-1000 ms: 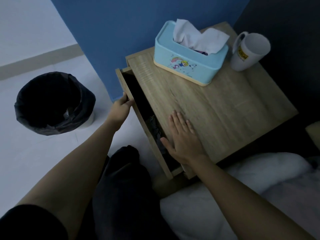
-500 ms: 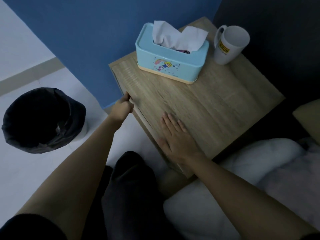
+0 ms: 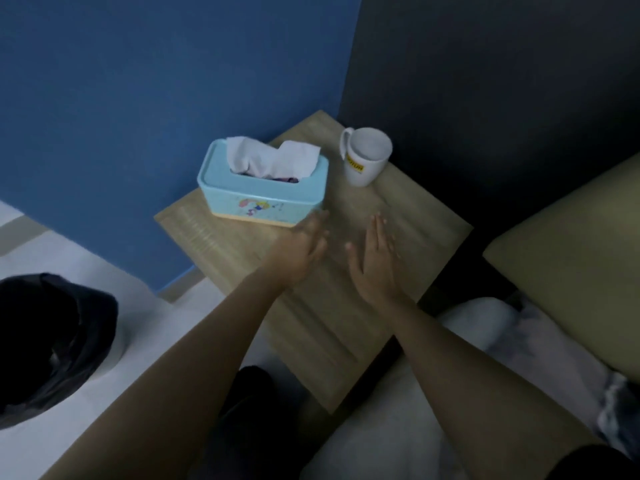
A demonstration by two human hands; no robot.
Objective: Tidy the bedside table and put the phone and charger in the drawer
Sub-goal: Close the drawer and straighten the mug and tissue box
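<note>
The wooden bedside table (image 3: pixel 214 244) stands in the corner against the blue wall. Its drawer front is out of sight from this angle, and neither phone nor charger is visible. On the top stand a light-blue tissue box (image 3: pixel 263 197) with white tissue sticking out and a white mug (image 3: pixel 366 156) with a yellow label. My left hand (image 3: pixel 301 244) hovers over the tabletop just in front of the tissue box, fingers stretched out, holding nothing. My right hand (image 3: pixel 374 258) is flat and open over the middle of the top, a little to the right.
A bin lined with a black bag (image 3: pixel 48 344) stands on the white floor at the left. A white pillow (image 3: pixel 460 341) and an olive cushion (image 3: pixel 568 251) lie at the right, against the dark wall. My dark-clothed knee (image 3: pixel 242 410) is below the table.
The drawer, open a second ago, was pushed shut by my left hand. That hand left the drawer edge and rose over the tabletop; my right hand slid farther in. The view lifted.
</note>
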